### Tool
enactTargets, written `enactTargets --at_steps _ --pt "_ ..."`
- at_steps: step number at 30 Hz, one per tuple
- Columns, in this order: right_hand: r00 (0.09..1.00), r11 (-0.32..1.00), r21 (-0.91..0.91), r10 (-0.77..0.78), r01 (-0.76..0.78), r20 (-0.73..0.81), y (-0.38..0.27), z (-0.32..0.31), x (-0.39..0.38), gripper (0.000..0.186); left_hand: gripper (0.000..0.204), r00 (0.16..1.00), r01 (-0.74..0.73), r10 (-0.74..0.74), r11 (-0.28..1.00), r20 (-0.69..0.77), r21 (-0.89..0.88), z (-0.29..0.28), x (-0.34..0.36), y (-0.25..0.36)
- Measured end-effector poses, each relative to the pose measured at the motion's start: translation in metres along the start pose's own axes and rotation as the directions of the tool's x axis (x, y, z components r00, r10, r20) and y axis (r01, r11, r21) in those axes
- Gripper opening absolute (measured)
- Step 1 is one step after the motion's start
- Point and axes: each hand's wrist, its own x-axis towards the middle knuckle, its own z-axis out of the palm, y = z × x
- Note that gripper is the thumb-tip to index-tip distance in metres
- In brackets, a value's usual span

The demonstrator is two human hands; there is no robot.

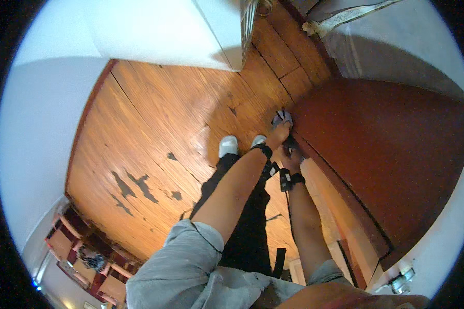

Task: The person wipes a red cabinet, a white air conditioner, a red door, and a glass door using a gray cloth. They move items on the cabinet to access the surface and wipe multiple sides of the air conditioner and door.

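Observation:
Both my hands are close together at the near-left edge of a large red-brown wooden top (pixel 376 154). My left hand (pixel 278 136) is closed at a small grey thing with dark stripes (pixel 282 118), beside the wood's edge; its kind is unclear. Just below it, my right hand (pixel 292 159) reaches up to a dark patch beneath the left hand. Its fingers are curled and partly hidden, and what they touch cannot be made out. Black straps circle both wrists, and a small black device (pixel 285 180) sits at the right one.
Worn wooden floorboards (pixel 154 123) with dark bare patches lie around my white shoes (pixel 228 146). A white boxy appliance or cabinet (pixel 191 36) stands ahead. At the far right rises a pale wall (pixel 412 36). Brown furniture with shelves (pixel 82 257) stands at the lower left.

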Motion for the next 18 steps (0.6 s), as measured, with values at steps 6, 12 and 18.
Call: enactTargets --at_steps 6,12,18 --pt "0.836 -0.134 0.962 0.476 -0.239 0.274 -0.051 -0.035 -0.044 0.019 0.039 0.983 0.168 -0.165 0.985 0.077 -0.038 -0.023 -0.04 0.036" --pt "0.905 -0.739 0.672 0.254 -0.046 0.341 -0.111 -0.033 -0.093 0.028 0.041 0.954 0.296 -0.279 0.932 0.108 -0.208 -0.069 -0.109 0.193" --pt "0.922 -0.865 0.477 0.044 -0.157 0.384 -0.243 -0.059 -0.118 0.042 0.045 0.966 0.222 -0.193 0.96 0.172 -0.172 -0.113 -0.151 0.296"
